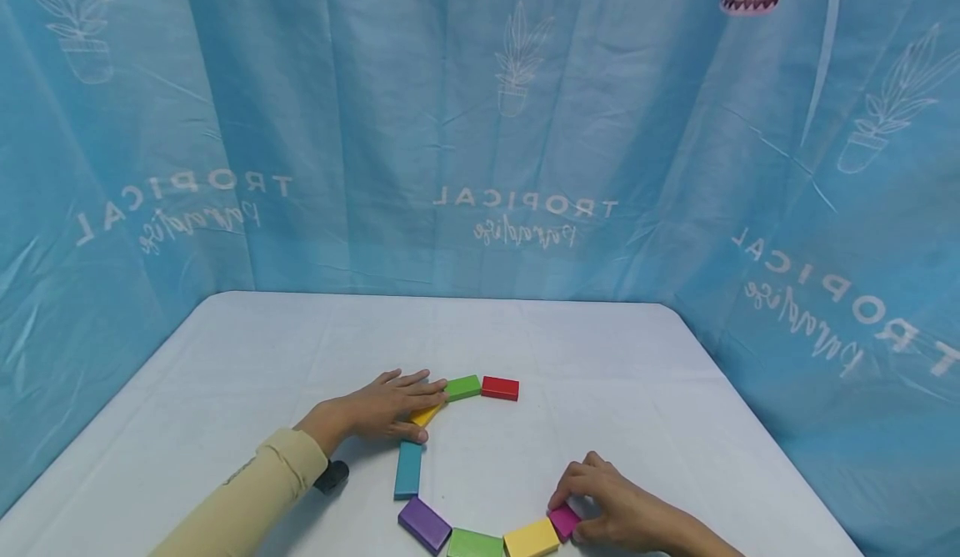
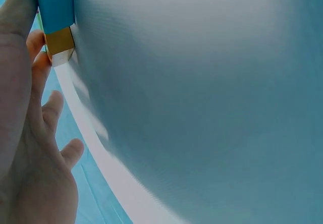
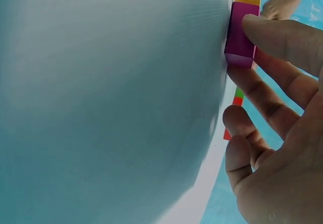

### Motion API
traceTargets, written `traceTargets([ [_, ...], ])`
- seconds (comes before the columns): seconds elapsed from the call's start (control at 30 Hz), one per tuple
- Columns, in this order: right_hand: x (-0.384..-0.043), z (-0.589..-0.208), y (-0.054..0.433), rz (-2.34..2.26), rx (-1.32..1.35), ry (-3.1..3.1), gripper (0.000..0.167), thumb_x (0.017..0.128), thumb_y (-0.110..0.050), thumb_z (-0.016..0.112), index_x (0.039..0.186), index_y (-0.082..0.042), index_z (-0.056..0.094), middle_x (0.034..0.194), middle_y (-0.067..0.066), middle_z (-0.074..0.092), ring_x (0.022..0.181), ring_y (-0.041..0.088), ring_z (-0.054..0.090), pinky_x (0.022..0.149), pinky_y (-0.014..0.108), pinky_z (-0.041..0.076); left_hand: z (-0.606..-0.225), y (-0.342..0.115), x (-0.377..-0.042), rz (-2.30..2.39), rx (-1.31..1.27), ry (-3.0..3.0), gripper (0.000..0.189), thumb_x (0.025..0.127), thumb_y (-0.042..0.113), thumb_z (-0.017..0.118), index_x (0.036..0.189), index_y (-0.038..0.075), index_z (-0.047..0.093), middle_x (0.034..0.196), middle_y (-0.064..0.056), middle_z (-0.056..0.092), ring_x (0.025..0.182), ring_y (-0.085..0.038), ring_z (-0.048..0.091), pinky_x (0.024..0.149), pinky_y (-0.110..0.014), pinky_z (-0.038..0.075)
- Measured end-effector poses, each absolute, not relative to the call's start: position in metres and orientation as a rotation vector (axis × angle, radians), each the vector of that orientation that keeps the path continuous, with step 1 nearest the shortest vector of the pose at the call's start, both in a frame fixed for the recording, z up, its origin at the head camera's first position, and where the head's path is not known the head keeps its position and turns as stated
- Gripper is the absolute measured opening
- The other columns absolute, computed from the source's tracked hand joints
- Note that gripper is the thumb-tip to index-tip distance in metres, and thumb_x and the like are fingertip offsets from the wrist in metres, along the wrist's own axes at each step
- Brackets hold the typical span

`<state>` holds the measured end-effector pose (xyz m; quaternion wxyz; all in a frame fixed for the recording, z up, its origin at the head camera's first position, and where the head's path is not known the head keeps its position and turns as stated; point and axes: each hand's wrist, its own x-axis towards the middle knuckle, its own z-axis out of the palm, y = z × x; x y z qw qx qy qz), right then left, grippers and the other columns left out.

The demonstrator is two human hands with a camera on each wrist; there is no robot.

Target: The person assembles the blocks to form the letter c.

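Note:
Colored rectangular blocks lie end to end in an open curve on the table. My left hand (image 1: 384, 409) rests over a yellow block (image 1: 426, 415) on the curve's left side, its fingers extended and thumb spread toward the near end; part of that block is hidden. Beyond it are a green block (image 1: 462, 388) and a red block (image 1: 500, 388). A teal block (image 1: 408, 470) lies just below the thumb. At the near right end, my right hand (image 1: 621, 509) pinches a magenta block (image 3: 241, 32) between thumb and fingers, right at the end of another yellow block (image 1: 532, 538).
A purple block (image 1: 424, 525) and a second green block (image 1: 476, 544) form the near part of the curve. The white table (image 1: 600, 348) meets blue printed curtains (image 1: 555, 140) at the back and sides. A dark object (image 1: 332, 477) shows under the left wrist.

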<state>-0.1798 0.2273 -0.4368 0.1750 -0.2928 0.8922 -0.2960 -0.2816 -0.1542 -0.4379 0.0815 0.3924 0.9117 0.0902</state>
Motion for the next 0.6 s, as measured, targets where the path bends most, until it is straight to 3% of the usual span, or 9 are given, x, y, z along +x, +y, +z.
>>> traceTargets([
  [0.37,-0.182,-0.431,0.229,-0.871,-0.849,2.478,0.036,0.080,-0.015,0.076,0.111,-0.033,0.069,0.107,-0.019,0.058,0.099,0.012,0.046,0.082,0.028,0.046,-0.436,-0.154,-0.281,0.241,1.152,2.726,0.071,0.092,0.056,0.053,0.151,0.022,0.034,0.157,0.002,0.026,0.144,-0.030,0.014,0.110,-0.059,0.009],
  [0.6,-0.190,-0.424,0.228,-0.934,-0.880,2.525,0.032,0.088,-0.020,0.068,0.120,-0.025,0.067,0.111,-0.012,0.061,0.103,0.019,0.047,0.082,0.031,0.048,-0.435,-0.154,-0.280,0.228,1.160,2.724,0.070,0.092,0.056,0.052,0.151,0.022,0.034,0.157,0.001,0.027,0.144,-0.031,0.013,0.110,-0.059,0.009],
])
